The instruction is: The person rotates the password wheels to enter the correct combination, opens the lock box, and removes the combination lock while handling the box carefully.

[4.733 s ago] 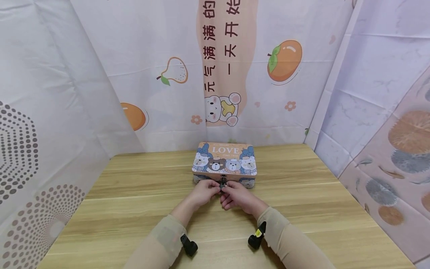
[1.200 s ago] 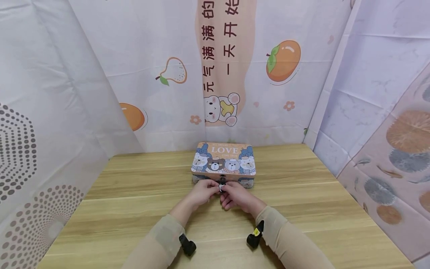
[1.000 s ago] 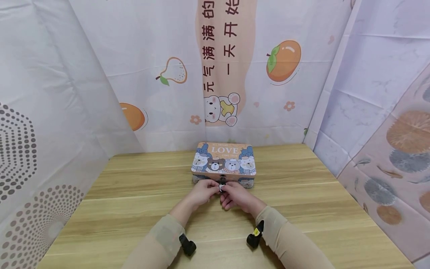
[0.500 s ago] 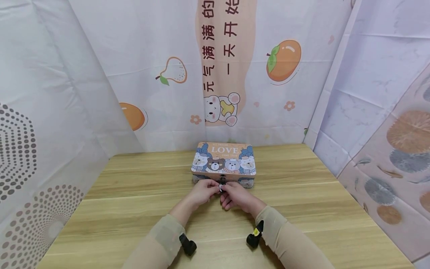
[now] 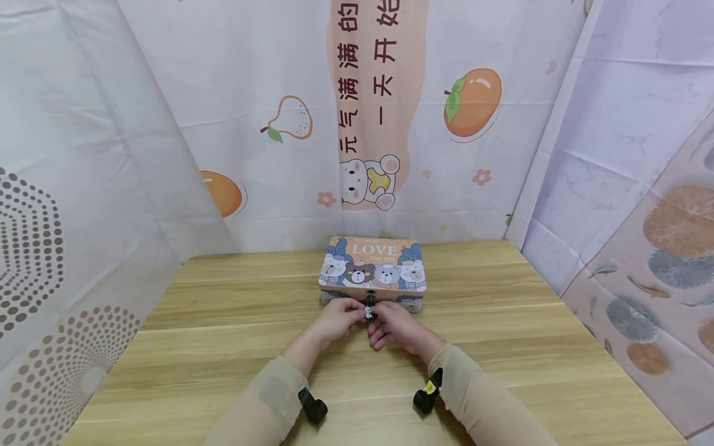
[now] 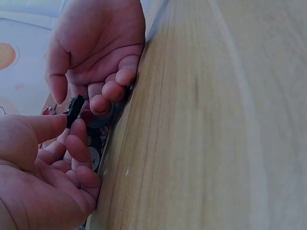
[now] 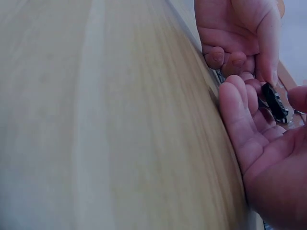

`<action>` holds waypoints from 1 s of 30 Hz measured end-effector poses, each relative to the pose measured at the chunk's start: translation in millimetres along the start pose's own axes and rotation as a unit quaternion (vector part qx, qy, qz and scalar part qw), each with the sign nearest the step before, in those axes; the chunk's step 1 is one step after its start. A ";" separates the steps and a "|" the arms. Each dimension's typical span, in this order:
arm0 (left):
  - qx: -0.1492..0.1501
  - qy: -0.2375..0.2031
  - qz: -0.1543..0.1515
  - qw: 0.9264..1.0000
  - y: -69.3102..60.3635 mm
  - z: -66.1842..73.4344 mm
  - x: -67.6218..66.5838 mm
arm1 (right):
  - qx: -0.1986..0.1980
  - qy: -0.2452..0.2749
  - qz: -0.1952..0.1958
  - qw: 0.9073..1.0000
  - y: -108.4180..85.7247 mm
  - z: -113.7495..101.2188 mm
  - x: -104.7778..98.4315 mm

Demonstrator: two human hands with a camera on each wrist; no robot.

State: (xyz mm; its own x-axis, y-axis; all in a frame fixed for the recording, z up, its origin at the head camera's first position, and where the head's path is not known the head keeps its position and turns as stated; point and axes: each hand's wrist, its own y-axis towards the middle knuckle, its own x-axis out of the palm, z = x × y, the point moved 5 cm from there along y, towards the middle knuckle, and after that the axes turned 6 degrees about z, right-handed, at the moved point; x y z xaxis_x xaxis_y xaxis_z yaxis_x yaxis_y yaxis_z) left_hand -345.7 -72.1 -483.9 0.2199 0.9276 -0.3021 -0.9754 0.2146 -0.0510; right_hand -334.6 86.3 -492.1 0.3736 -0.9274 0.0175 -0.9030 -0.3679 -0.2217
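Note:
A tin box (image 5: 372, 263) with a bear print and the word LOVE stands closed at the back of the table. At its front clasp (image 5: 370, 292) is a small black padlock (image 5: 369, 312), which shows a pale, shiny face in the head view. My left hand (image 5: 336, 320) pinches the padlock between thumb and fingertips. In the right wrist view, pale marks line one side of the padlock (image 7: 275, 103). My right hand (image 5: 397, 323) is close beside it, fingers loosely bent, the thumb (image 7: 298, 98) apart from the padlock. Whether its index finger touches the padlock is hidden.
The wooden table (image 5: 234, 347) reaches toward me on both sides of the box. A printed cloth (image 5: 268, 186) hangs close behind the box, with further cloths at left and right. A black wrist camera (image 5: 313, 407) sits on each sleeve.
My right thumb and fingers have shifted slightly right, away from the padlock, and more of its pale face shows. The left hand and the box stay in place.

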 end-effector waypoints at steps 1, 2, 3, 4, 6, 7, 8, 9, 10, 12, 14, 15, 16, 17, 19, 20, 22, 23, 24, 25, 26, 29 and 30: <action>0.000 0.000 0.000 1.000 0.2 -0.3 0.2 | 0.000 0.003 -0.001 1.000 -1.1 0.0 -1.2; 0.002 0.000 0.000 1.000 0.2 -0.6 0.5 | -0.001 0.005 -0.002 1.000 -1.9 0.4 -2.6; 0.001 -0.001 0.000 1.000 0.6 -1.2 0.7 | 0.000 0.005 -0.003 1.000 -2.6 0.7 -4.1; 0.003 0.000 0.000 1.000 1.0 -1.7 0.8 | 0.000 0.004 -0.005 1.000 -3.4 0.6 -5.3; 0.001 0.000 0.000 1.000 1.6 -2.5 0.4 | 0.000 0.001 -0.005 1.000 -4.8 0.6 -8.1; 0.001 0.000 0.000 1.000 1.9 -2.9 0.3 | 0.000 -0.002 -0.005 1.000 -5.4 0.2 -9.3; 0.001 0.000 0.000 1.000 2.0 -2.9 0.3 | -0.002 -0.006 -0.005 1.000 -6.2 -0.4 -10.2; -0.001 -0.001 0.000 1.000 2.0 -2.8 0.1 | -0.003 -0.010 -0.004 1.000 -7.0 -1.3 -11.0; 0.001 0.000 0.000 1.000 1.8 -2.4 0.0 | -0.005 -0.013 -0.003 1.000 -7.8 -2.3 -11.5; 0.001 0.000 0.000 1.000 1.3 -1.6 0.0 | -0.006 -0.018 -0.003 1.000 -9.6 -4.4 -12.2; 0.002 0.001 0.000 1.000 0.5 -0.6 0.2 | -0.008 -0.023 -0.004 1.000 -10.8 -6.6 -12.1; 0.002 0.003 0.000 1.000 0.1 -0.1 0.3 | -0.007 -0.024 -0.003 1.000 -11.3 -7.6 -12.2; 0.003 0.004 0.000 1.000 -0.1 0.2 0.2 | -0.008 -0.027 -0.004 1.000 -11.4 -8.5 -11.9; 0.002 0.005 0.000 1.000 -0.2 0.4 0.1 | -0.007 -0.029 -0.005 1.000 -11.4 -9.3 -11.7; 0.000 0.007 0.000 1.000 -0.4 0.8 -0.3 | -0.007 -0.034 -0.006 0.999 -10.7 -10.0 -11.7; -0.001 0.008 0.000 1.000 -0.4 0.9 -0.3 | -0.007 -0.036 -0.006 0.999 -10.3 -10.1 -11.8; -0.001 0.009 -0.001 1.000 -0.6 1.2 -0.5 | -0.008 -0.036 -0.008 0.999 -9.3 -9.5 -11.9; -0.002 0.009 -0.001 1.000 -0.5 1.1 -0.6 | -0.008 -0.036 -0.009 0.999 -8.5 -8.7 -11.9; -0.002 0.008 -0.002 1.000 -0.4 1.1 -0.7 | -0.009 -0.036 -0.011 0.999 -8.0 -8.1 -11.6; -0.001 0.008 -0.002 1.000 -0.2 1.0 -0.7 | -0.009 -0.034 -0.014 0.999 -7.6 -7.4 -10.9; -0.002 0.008 -0.001 1.000 -0.2 0.8 -0.7 | -0.011 -0.033 -0.017 0.999 -6.9 -6.7 -9.9; -0.004 0.007 -0.001 1.000 0.2 0.1 -0.4 | -0.013 -0.028 -0.030 0.999 -5.5 -5.0 -5.5; -0.004 0.007 -0.001 1.000 0.2 -0.2 -0.2 | -0.012 -0.026 -0.034 0.999 -5.1 -4.9 -3.8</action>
State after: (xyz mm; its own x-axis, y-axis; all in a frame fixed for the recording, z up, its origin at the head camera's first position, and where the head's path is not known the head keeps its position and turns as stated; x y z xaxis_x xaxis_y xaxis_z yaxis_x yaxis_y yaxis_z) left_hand -345.9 -72.3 -484.1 0.2218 0.9230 -0.3143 -0.9750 0.2143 -0.0588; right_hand -332.5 91.4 -486.3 0.4434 -0.8961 -0.0186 -0.8800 -0.4313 -0.1988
